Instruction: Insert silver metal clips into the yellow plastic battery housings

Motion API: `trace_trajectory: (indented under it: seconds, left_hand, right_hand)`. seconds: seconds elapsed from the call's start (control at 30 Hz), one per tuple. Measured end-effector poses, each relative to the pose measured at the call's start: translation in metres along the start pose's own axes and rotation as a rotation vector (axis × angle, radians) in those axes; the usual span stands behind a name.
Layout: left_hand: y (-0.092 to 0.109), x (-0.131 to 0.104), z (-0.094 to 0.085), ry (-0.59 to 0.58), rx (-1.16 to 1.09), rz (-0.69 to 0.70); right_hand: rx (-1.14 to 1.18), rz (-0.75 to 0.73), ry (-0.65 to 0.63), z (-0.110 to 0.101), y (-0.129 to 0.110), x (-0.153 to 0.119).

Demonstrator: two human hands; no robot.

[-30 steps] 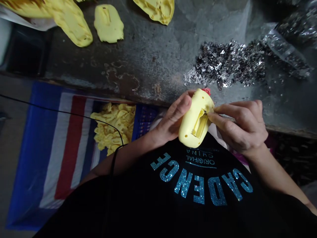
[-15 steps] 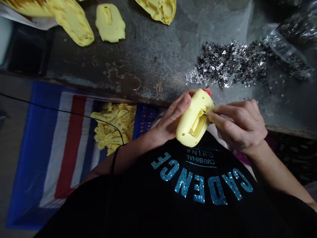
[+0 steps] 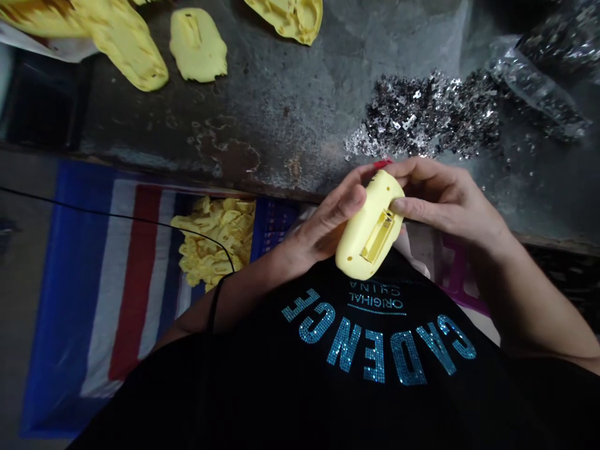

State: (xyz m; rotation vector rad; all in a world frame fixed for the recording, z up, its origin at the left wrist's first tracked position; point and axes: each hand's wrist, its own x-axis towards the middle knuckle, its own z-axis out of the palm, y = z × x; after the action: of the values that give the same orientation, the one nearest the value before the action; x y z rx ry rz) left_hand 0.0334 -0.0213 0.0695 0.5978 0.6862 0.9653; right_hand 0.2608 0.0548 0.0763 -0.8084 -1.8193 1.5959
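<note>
Dark, scuffed workbench beyond your hands, its near edge just past your fingers. Dim light.

Yellow shell is between your two hands, in front of your shirt, tilted, slotted face up. Your left hand grasps its left side, thumb near the upper rim. Your right hand grips the upper right end, thumb pressed beside the slot, fingers curled behind. A red piece pokes out between your hands at the far end; can't tell whether it is attached.

Risks, as I judge them:
- Small shiny bit at the slot's upper end, near your right thumb. Can't tell if it is seated. Thumb pressure off-line could bend it or push it askew.
- Shell looks smooth and rounded. Uneven squeeze could make it roll in your left hand; a slip would drop it toward your lap.
- Heap of metal clips lies just beyond your right hand. A knuckle swept forward could scatter them, or catch several tangled together.
- Black cord runs to your left forearm. A wide left swing could snag it and jerk your grip.
- Basket of yellow parts sits below your left wrist; a dropped shell could get mixed in.
</note>
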Motion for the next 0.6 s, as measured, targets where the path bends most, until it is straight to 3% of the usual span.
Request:
trace_trajectory:
  seconds: [0.17, 0.23, 0.43, 0.6]
  left_hand:
    - [-0.012, 0.008, -0.021, -0.134, 0.003, -0.173]
    - [-0.014, 0.01, -0.025, -0.166, -0.009, -0.216]
    - [-0.006, 0.007, -0.014, -0.108, 0.084, -0.131]
    - [-0.002, 0.007, -0.016, -0.159, 0.228, -0.088]
  right_hand:
    - [-0.012, -0.04, 0.2, 0.005, 0.013, -0.001]
    - [-0.032, -0.051, 0.221, 0.001, 0.017, -0.004]
    - [-0.068, -0.002, 0.14, -0.01, 0.016, -0.008]
    - [-0.017, 0.088, 0.176, -0.009, 0.01, -0.01]
